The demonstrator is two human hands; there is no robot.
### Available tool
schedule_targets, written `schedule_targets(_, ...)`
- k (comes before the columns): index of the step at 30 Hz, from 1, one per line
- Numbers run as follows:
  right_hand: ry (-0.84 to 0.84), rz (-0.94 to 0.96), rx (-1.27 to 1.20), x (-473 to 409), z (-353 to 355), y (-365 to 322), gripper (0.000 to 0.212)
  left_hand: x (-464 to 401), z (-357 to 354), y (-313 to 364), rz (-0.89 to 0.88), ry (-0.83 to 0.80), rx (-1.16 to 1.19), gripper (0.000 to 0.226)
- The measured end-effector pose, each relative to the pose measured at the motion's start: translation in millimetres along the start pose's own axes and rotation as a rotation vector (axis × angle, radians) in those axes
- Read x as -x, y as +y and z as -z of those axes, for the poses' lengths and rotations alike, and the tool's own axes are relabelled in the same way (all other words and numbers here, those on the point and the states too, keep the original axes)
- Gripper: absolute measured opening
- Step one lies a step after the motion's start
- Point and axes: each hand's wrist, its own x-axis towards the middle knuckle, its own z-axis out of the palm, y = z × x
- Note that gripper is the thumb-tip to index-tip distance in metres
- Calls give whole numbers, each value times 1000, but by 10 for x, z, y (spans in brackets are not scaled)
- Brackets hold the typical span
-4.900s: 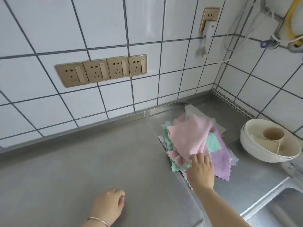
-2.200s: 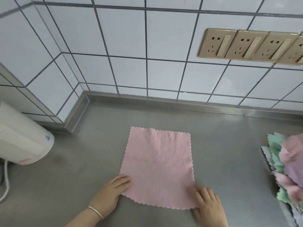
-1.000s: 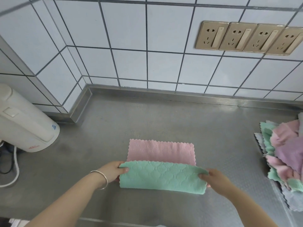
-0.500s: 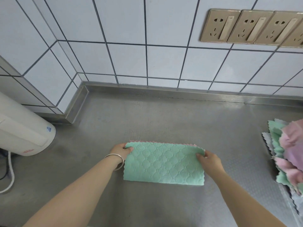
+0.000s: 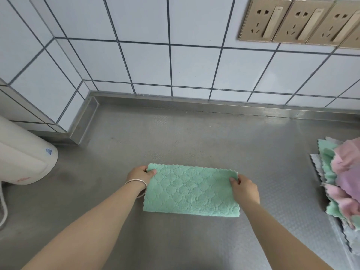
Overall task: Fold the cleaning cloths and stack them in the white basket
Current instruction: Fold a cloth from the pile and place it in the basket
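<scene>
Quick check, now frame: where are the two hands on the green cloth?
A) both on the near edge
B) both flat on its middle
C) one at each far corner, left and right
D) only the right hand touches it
C: the left hand pinches the far-left corner of the green cloth and the right hand pinches the far-right corner.

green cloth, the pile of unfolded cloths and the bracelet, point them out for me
green cloth (image 5: 191, 190), head view, middle of its quilted top face
pile of unfolded cloths (image 5: 342, 184), head view, purple cloth on top
bracelet (image 5: 137, 182), head view, band on the left wrist
</scene>
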Motion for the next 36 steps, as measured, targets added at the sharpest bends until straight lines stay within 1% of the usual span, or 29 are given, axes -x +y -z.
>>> schedule_targets(1,8,-9,-12,3,-11,-4,25,13,-16,14,-4,20,-32,34)
schedule_targets(3,41,-26,-102,30,-20,-18,28,79,-51,39,-12,114,-47,38)
schedule_targets(5,88,-43,-208,106,-12,-29,34,198,-97,53,-41,238,68,46)
schedule_targets(6,106,-55,-244,155,-8,-23,38,270,-129,34,-84,309,95,52)
schedule_targets(7,119,-71,-273,206,-2,-7,41,333,-170,-7,-153,377,60,56)
schedule_targets(9,132,-92,-303,308,-5,40,46,438,-283,-139,-340,456,-178,59)
schedule_targets(10,134,-88,-289,355,-20,71,47,486,-341,-206,-442,446,-332,58)
schedule_targets(13,113,-40,-166,511,-82,162,54,562,-513,-395,-676,282,-678,57)
schedule_targets(15,82,-9,-85,602,-137,202,56,570,-586,-501,-748,235,-805,58)
schedule_targets(16,69,3,-53,635,-167,221,55,573,-598,-534,-757,233,-836,58)
schedule_targets(20,48,36,34,667,-220,281,49,599,-624,-557,-710,221,-858,58)
schedule_targets(24,57,3,-36,627,-203,327,43,612,-626,-521,-651,182,-876,59)
schedule_targets(28,61,-15,-76,592,-196,286,44,661,-617,-429,-611,147,-849,61)
schedule_targets(31,32,-66,-4,551,-148,213,44,717,-711,-215,-644,110,-811,61)
schedule_targets(33,-3,-116,57,506,-119,151,43,752,-790,-41,-712,88,-852,61)
schedule_targets(34,-27,-135,107,477,-118,127,43,757,-844,39,-779,73,-897,61)
schedule_targets(35,-62,-149,169,468,-102,89,42,765,-904,105,-840,38,-933,60)
schedule_targets(36,-98,-152,221,456,-89,56,40,782,-931,158,-850,-42,-953,60)
